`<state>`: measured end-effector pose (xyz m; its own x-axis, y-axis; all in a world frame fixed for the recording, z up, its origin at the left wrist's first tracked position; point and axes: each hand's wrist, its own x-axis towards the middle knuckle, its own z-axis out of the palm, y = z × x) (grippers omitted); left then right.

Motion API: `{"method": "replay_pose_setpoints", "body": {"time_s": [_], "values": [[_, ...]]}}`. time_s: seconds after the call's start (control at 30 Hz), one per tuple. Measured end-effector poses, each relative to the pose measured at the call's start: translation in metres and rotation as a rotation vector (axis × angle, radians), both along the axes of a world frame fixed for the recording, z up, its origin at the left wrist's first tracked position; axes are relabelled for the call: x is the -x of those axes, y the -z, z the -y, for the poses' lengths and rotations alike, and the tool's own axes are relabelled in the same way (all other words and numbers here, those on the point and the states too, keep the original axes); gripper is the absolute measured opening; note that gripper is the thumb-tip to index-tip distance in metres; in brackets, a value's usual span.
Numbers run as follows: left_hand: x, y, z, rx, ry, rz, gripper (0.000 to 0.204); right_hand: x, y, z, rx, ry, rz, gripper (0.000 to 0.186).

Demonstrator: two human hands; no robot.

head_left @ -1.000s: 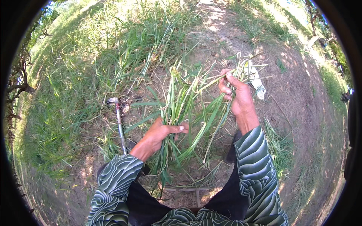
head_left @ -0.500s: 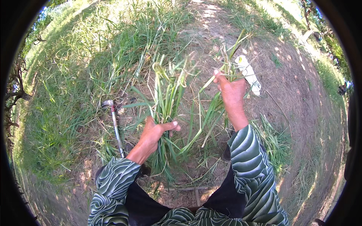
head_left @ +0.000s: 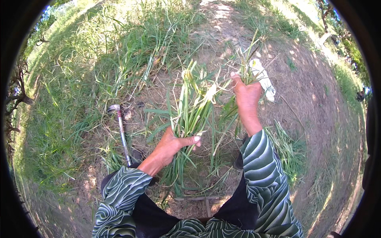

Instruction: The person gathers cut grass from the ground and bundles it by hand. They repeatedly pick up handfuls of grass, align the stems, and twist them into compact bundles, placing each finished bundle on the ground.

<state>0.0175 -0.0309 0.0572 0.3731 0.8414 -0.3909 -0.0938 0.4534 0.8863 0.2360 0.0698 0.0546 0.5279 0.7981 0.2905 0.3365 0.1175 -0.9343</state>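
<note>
A thick bunch of long green grass (head_left: 189,109) is gripped in my left hand (head_left: 172,146), its pale stem ends pointing up and away and its leafy ends hanging down. My right hand (head_left: 248,96), farther off and to the right, is closed round a smaller tuft of grass (head_left: 247,71), with some dry stalks among it. A few blades trail below that fist. The two handfuls come close together between my hands, and I cannot tell whether they touch.
A hand sickle (head_left: 122,133) with a long handle lies left of my left arm. Beyond my right hand is a white crumpled bag or cloth (head_left: 262,79). Cut grass (head_left: 287,150) lies in a pile by my right forearm. Tall standing grass (head_left: 131,51) fills the far left.
My left hand has moved to the right with its bunch, bringing it nearer the right hand. The right hand has shifted only slightly and keeps its tuft.
</note>
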Motion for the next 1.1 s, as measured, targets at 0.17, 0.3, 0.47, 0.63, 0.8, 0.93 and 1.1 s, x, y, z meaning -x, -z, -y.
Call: {"method": "replay_pose_setpoints", "body": {"time_s": [0.17,0.3,0.47,0.63,0.8,0.93,1.1], "values": [[0.01,-0.001,-0.008,0.0,-0.11,0.035,0.025,0.001,-0.008,0.007,0.0,-0.117,-0.364,0.009],[0.014,-0.002,-0.012,-0.015,-0.168,0.042,0.019,0.0,-0.021,0.014,0.009,-0.165,-0.543,0.009],[0.019,-0.003,-0.014,0.006,-0.153,0.025,0.032,0.0,-0.023,0.019,0.036,-0.175,-0.62,0.008],[0.017,0.005,-0.02,0.103,-0.244,-0.088,0.061,-0.002,-0.026,0.024,0.027,-0.202,-0.578,0.006],[0.019,0.017,-0.028,0.093,-0.297,-0.127,0.055,0.004,-0.029,0.039,-0.024,-0.243,-0.501,0.007],[0.032,0.043,-0.041,0.048,-0.321,-0.153,0.046,0.02,-0.028,0.057,-0.02,-0.323,-0.388,0.011],[0.023,0.049,-0.048,0.076,-0.431,-0.247,0.031,0.038,-0.015,0.081,0.045,-0.465,-0.259,0.012]]}}
